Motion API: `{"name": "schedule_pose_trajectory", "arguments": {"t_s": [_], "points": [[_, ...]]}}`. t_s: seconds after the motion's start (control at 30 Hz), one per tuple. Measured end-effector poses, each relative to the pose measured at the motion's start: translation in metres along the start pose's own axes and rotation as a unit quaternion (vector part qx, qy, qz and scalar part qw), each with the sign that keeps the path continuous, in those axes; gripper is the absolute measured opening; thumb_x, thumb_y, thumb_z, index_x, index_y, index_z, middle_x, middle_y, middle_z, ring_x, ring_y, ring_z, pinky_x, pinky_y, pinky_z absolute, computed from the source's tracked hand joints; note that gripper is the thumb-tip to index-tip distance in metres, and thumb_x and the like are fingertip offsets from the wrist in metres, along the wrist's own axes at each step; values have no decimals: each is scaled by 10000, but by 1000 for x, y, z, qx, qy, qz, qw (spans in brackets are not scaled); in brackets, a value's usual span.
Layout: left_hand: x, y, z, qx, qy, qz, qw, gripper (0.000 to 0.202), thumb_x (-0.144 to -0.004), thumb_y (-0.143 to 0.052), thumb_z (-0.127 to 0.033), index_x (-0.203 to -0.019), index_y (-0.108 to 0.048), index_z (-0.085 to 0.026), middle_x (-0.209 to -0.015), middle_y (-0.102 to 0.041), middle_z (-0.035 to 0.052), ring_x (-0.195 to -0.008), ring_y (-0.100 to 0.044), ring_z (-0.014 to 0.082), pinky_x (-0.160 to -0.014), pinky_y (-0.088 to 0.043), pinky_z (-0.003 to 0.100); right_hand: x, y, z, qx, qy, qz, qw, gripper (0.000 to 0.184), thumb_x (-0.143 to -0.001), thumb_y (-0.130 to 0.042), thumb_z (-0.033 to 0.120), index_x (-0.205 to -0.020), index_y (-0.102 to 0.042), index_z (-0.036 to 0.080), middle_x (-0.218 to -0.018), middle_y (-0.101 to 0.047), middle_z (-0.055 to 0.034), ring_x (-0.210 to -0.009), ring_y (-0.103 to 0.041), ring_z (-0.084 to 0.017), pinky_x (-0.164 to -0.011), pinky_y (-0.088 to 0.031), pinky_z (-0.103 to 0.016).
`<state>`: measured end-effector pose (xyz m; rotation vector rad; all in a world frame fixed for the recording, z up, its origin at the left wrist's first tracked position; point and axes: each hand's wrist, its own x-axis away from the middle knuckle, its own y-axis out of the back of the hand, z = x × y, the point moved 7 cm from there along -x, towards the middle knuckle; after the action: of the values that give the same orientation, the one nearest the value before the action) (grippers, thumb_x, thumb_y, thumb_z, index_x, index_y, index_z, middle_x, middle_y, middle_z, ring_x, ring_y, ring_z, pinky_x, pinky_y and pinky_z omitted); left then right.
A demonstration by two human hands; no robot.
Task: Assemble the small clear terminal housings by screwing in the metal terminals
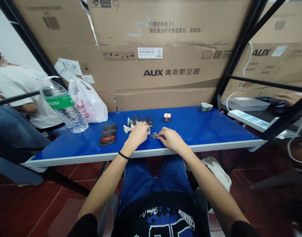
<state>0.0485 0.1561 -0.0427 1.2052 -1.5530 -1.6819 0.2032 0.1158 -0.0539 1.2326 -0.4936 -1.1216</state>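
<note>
The left hand (138, 135) rests curled on the glossy blue bench (194, 126), its grip narrow, with the fingers bent down just beside a cluster of small white plastic parts (127, 129) and dark, boxy parts (142, 120). Whether it holds anything, I cannot tell. The right hand (172, 139) sits close by, its grip also narrow, with its fingertips (158, 137) touching or just above a scatter of small metal pieces (154, 135) that lie on the bench between the two hands; whether they are pinched, I cannot tell. A black band circles the left wrist (123, 155). Farther along the bench stand a small pinkish-white cube-shaped part (167, 117) and a pale green lump of parts (206, 107). A flat phone (108, 134) with a blurred surface lies left of the hands, near a clear plastic water bottle (65, 107) with a green label, partly filled and tilted in view, and a white plastic bag (88, 102) bulging with something unseen. A metal strip edges the bench (146, 152). Behind it are stacked corrugated cardboard boxes (165, 72). A co-worker in a white T-shirt (17, 93) is at the left, and another person's hand (288, 98) shows at the right beyond a white power strip (248, 120).
</note>
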Motion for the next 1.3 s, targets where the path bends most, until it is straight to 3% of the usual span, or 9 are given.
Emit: {"name": "schedule_pose_trajectory", "arguments": {"t_s": [0.23,0.37,0.47,0.6,0.73,1.0,1.1,1.3], "points": [[1,2,5,50,-9,-2,999,149,-915,-734,-137,-1055,-758,-182,-1130,-789,120,-1163,-717,326,-1053,-563,458,0,0,5,61,0,27,998,221,-1090,-515,257,-1110,-725,195,-1172,-685,-90,-904,-713,-215,-688,-405,-297],[5,14,4,77,-8,-37,996,207,-933,-701,-150,-1137,-724,-179,-1158,-765,118,-1130,-725,314,-1040,-583,481,1,0,4,88,-1,24,996,224,-1092,-463,217,-1148,-678,200,-1226,-673,-89,-843,-703,-210,-649,-362,-311],[13,25,5,143,-5,-71,987,185,-942,-678,-166,-1121,-719,-182,-1137,-743,102,-1022,-752,258,-982,-636,442,2,1,0,74,-6,12,997,213,-1087,-455,199,-1165,-654,194,-1237,-675,-97,-829,-693,-205,-662,-374,-310],[28,38,3,316,-24,-112,942,161,-910,-672,-179,-1056,-738,-170,-1110,-705,89,-911,-766,193,-882,-696,387,3,16,-1,-7,3,-62,998,157,-1071,-483,207,-1091,-637,186,-1130,-711,-89,-847,-687,-204,-709,-418,-301],[41,48,-8,390,-48,-128,911,231,-921,-686,-259,-1123,-748,-166,-1169,-713,106,-974,-769,191,-882,-697,356,11,41,1,-125,13,-149,981,93,-999,-554,198,-965,-640,199,-941,-755,-43,-814,-688,-189,-747,-455,-288],[50,64,-35,490,-56,-145,858,272,-906,-766,-278,-1157,-746,-175,-1160,-743,109,-1015,-755,195,-905,-668,325,29,76,18,-289,70,-236,925,74,-881,-629,247,-834,-659,198,-764,-733,-1,-542,-549,-97,-532,-423,-228],[54,70,-45,514,-75,-154,840,274,-908,-782,-263,-1166,-753,-175,-1166,-729,110,-1020,-748,193,-912,-662,319,39,87,29,-245,124,-299,914,50,-863,-649,212,-817,-666,203,-734,-731,11,-516,-538,-83,-508,-423,-220],[63,83,-53,554,-93,-162,811,289,-906,-819,-269,-1170,-747,-174,-1123,-724,92,-1006,-754,190,-921,-660,316,67,102,57,-38,264,-410,872,123,-911,-640,128,-847,-674,227,-770,-788,10,-549,-639,-85,-492,-424,-219]]}}
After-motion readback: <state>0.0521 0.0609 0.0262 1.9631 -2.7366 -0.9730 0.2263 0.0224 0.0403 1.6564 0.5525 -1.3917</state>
